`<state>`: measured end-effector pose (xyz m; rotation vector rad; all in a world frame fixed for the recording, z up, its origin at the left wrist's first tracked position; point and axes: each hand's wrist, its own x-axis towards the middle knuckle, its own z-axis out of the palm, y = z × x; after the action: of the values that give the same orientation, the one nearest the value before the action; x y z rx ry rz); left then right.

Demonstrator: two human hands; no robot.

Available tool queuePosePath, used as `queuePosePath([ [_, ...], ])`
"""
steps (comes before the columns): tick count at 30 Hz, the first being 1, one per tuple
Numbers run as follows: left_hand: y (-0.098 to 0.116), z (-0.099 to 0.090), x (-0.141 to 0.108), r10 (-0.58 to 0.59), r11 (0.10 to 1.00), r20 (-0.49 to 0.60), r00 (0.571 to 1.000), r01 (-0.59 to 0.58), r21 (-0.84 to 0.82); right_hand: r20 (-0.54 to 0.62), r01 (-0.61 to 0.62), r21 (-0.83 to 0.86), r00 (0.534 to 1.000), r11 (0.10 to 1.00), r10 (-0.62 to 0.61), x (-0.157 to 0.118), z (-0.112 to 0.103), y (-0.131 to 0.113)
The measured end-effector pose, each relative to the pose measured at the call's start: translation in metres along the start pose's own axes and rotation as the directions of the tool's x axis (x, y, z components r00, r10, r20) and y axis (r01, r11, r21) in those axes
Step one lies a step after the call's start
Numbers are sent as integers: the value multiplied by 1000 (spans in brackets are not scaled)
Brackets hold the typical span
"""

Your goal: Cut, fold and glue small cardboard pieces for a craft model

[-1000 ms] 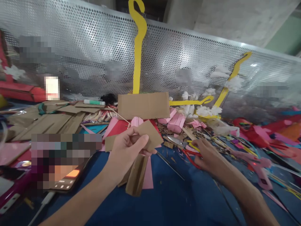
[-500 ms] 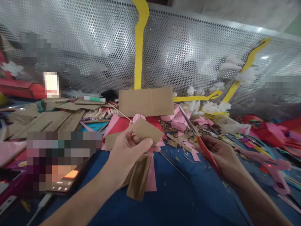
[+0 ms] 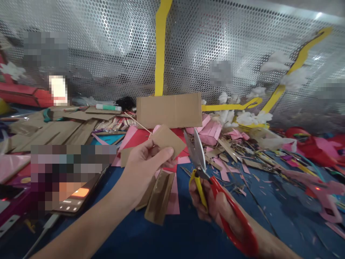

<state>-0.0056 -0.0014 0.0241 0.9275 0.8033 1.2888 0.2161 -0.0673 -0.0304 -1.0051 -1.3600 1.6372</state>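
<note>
Pinched in my left hand [image 3: 147, 162] is a small piece of cardboard [image 3: 169, 141], held above the blue table. My right hand [image 3: 215, 205] is wrapped around a pair of scissors [image 3: 199, 153] with one red and one yellow handle. Their blades are parted and point up, a short way right of the cardboard piece and apart from it. Below my left hand lie folded cardboard strips [image 3: 159, 199] and a pink paper strip [image 3: 174, 198]. Behind the held piece stands a larger cardboard panel [image 3: 169, 110], with red paper [image 3: 134, 138] in front of it.
A phone [image 3: 78, 196] lies at the left, near flat cardboard sheets [image 3: 51, 135] and a glue stick [image 3: 108, 107]. Paper and cardboard scraps [image 3: 222, 158] litter the right. A pink glue gun [image 3: 318, 190] rests farther right. A perforated metal screen [image 3: 113, 54] stands behind.
My right hand has turned and moved left and down, bringing the scissors closer to the cardboard piece. Their blades now show spread apart. My left hand still holds the piece, tilted slightly differently.
</note>
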Motion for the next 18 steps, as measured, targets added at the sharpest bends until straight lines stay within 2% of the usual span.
queuePosePath([
  [3, -3, -3, 4, -11, 1000, 27, 1000, 11, 7, 42, -10, 44, 999, 999, 8, 2, 5, -5],
  [5, -5, -5, 6, -4, 1000, 48, 999, 3, 22, 28, 21, 79, 999, 997, -24, 7, 7, -6],
  [10, -11, -5, 8, 8, 999, 20, 1000, -9, 37, -4, -25, 199, 1000, 980, 26, 20, 10, -4],
  [13, -12, -5, 10, 40, 997, 14, 999, -41, 65, -3, -9, 198, 1000, 980, 10, 21, 11, -5],
  [18, -7, -8, 13, 105, 985, 0, 994, -104, 141, 63, 2, 181, 998, 984, -14, 22, 12, -10],
])
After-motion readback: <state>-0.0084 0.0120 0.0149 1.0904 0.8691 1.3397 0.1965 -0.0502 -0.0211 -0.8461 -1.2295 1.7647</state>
